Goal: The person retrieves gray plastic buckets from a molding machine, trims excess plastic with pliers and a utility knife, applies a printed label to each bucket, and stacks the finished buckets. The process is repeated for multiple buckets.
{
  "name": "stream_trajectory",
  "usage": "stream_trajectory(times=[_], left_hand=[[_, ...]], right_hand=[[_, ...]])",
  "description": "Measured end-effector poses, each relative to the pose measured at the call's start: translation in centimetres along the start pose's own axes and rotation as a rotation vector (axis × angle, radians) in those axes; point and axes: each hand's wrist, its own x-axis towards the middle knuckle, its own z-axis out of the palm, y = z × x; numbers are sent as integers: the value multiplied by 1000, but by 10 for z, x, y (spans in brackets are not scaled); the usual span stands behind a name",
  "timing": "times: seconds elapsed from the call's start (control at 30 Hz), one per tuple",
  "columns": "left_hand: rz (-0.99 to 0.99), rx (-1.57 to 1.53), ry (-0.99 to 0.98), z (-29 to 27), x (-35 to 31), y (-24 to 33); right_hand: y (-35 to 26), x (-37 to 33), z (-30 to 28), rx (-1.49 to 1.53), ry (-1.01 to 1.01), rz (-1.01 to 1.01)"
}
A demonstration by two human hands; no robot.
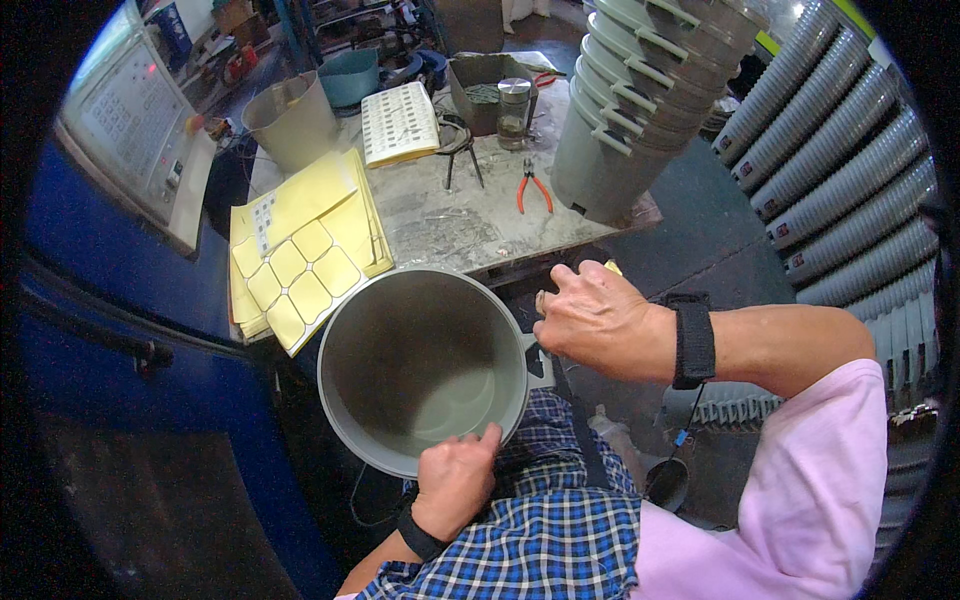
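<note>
A round grey plastic bucket (440,400) is tilted with its mouth toward me, close to my lap. My left hand (457,478) is closed over its near rim, fingers bent around the edge. On the bucket's right side a handle lug (541,370) sticks out. Just above that lug, my right hand (592,318) is closed, its back toward me. A small yellow end (613,267) shows past its knuckles; the rest of that item is hidden in the fist. Yellow label sheets (318,262) lie behind the bucket, on the left of the worktable (430,225).
Red-handled cutting pliers (533,190), a glass jar (513,115) and a white label sheet (399,122) lie on the table. A tall stack of grey buckets (600,150) stands on its right. Beyond are rows of stacked grey ribbed parts (850,160). A blue machine (130,350) borders the left.
</note>
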Motion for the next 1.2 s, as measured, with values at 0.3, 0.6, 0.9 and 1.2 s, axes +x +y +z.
stream_trajectory(times=[0.3,0.6,0.9,1.2], left_hand=[[9,3,-60,-4,-1,2],[20,38,-57,0,0,6],[-1,-9,-15,4,0,3],[17,-23,-26,2,-2,0]], right_hand=[[3,-4,-8,179,-207,61],[-8,5,-16,154,-238,-62],[-1,16,-15,11,-310,-34],[-4,15,-14,-44,-194,-83]])
